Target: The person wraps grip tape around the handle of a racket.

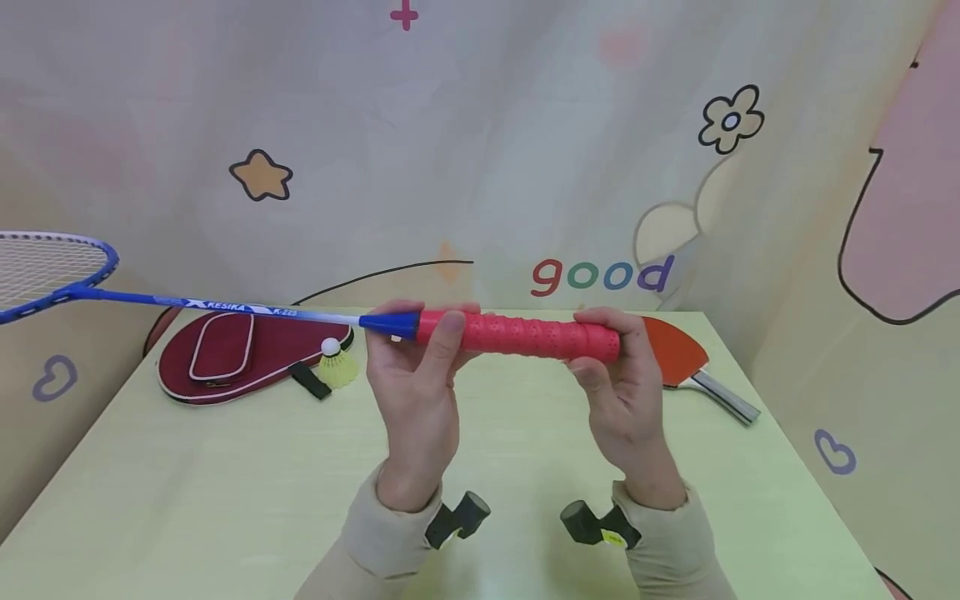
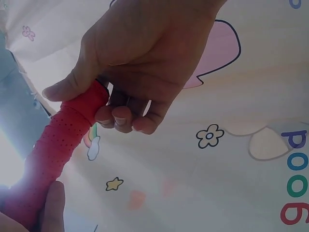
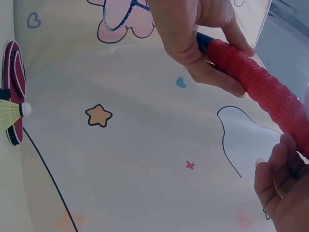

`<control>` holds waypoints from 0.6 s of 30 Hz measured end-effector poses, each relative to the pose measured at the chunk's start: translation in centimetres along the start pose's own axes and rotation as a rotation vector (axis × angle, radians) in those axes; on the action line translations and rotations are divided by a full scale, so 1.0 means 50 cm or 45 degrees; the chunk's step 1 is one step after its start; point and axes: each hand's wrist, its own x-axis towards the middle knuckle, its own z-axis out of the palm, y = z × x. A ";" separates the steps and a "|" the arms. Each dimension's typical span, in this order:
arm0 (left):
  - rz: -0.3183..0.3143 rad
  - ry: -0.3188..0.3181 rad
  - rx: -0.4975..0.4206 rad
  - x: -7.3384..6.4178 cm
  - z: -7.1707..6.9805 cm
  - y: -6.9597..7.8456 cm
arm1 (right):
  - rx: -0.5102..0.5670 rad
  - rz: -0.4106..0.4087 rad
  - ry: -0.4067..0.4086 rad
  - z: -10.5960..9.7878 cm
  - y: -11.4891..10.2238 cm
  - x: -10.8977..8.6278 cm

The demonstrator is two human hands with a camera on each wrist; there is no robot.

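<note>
A badminton racket point(image 1: 525, 335) with a red perforated grip, a blue cone and a blue-and-white shaft is held level above the table, its strung head cut off at the left edge of the head view. My left hand point(image 1: 412, 392) holds the grip just beside the cone, thumb on the near side. At the butt end, my right hand point(image 1: 626, 392) pinches the grip between thumb and fingers. In the left wrist view, the right hand point(image 2: 140, 53) appears at the butt. The right wrist view shows the left hand point(image 3: 193, 38) by the cone.
On the pale table point(image 1: 225, 483), a maroon racket case point(image 1: 277, 362) lies at the back left. Beside it are a yellow shuttlecock point(image 1: 339, 368) and a small black strip point(image 1: 309, 380). A red table tennis paddle point(image 1: 675, 350) lies behind the right hand. A printed curtain point(image 1: 480, 150) stands behind.
</note>
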 end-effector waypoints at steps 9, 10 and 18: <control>-0.226 -0.012 0.020 -0.018 -0.017 0.001 | -0.123 0.116 -0.152 -0.035 -0.010 -0.014; -0.290 -0.027 0.036 -0.022 -0.022 0.002 | -0.163 0.135 -0.172 -0.046 -0.013 -0.017; -0.885 -0.168 0.120 -0.089 -0.074 -0.014 | -0.477 0.322 -0.300 -0.144 -0.019 -0.082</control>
